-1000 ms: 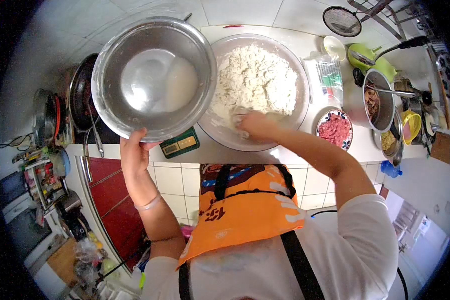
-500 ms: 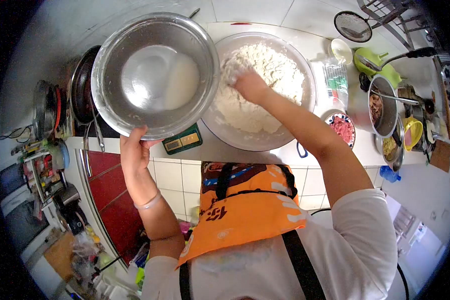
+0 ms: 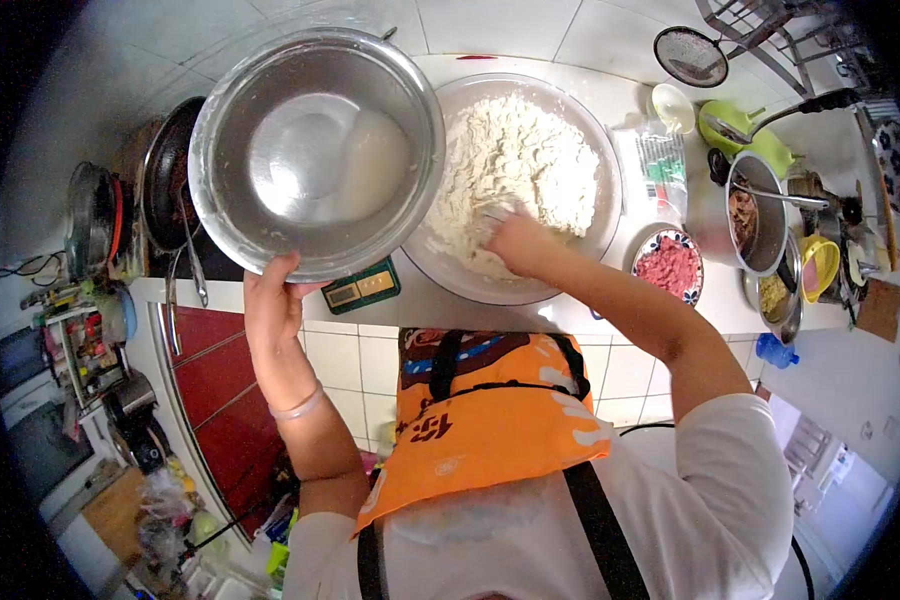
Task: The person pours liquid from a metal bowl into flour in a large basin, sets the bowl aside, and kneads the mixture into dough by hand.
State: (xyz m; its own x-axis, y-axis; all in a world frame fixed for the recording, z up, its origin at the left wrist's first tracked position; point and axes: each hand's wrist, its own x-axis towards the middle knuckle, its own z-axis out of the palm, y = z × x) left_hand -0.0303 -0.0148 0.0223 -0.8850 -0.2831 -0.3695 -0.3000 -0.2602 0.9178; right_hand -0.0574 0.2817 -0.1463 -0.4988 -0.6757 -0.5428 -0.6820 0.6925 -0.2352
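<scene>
My left hand point(image 3: 275, 300) is closed on the near rim of a metal basin point(image 3: 215, 215), tilted over the left side of a large wide bowl point(image 3: 615, 190). A little cloudy whitish liquid point(image 3: 375, 165) lies inside the basin, toward its right side. Clumpy white flour point(image 3: 530, 135) fills much of the large bowl. In its lower middle, my right hand point(image 3: 518, 240) has its fingers down in the flour. They are coated and blurred, so their grip is unclear.
A green kitchen scale point(image 3: 375, 285) lies below the metal basin. At right stand a patterned bowl of pink minced meat point(image 3: 670, 265), a metal pot point(image 3: 765, 235) and a green colander point(image 3: 725, 115). A dark pan point(image 3: 165, 185) sits at left. A strainer point(image 3: 690, 57) hangs at the back.
My right hand has moved down and slightly right through the flour, toward the near side of the bowl. The metal basin has shifted slightly right, still in my left hand.
</scene>
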